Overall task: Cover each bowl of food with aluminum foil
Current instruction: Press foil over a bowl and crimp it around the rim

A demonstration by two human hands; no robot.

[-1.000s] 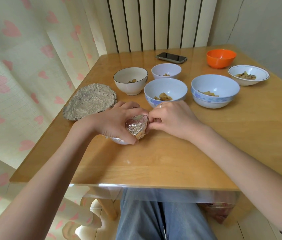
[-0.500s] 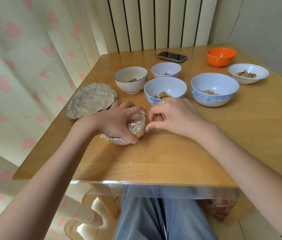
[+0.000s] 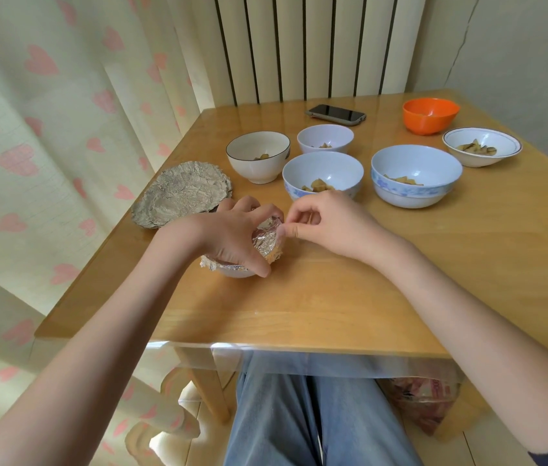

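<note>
Our left hand (image 3: 232, 237) clamps the small bowl (image 3: 236, 271) while our right hand (image 3: 326, 222) pinches the foil (image 3: 265, 242) edge, just left of its fingertips.

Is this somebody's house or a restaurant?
Probably a home. The small wooden table sits beside heart-print curtains, with mismatched bowls of food and a phone lying on it.

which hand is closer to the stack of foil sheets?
Left. The left hand grips the foil-covered bowl right beside the stack of foil sheets; the right hand sits on the bowl's far side, pinching the foil edge.
</note>
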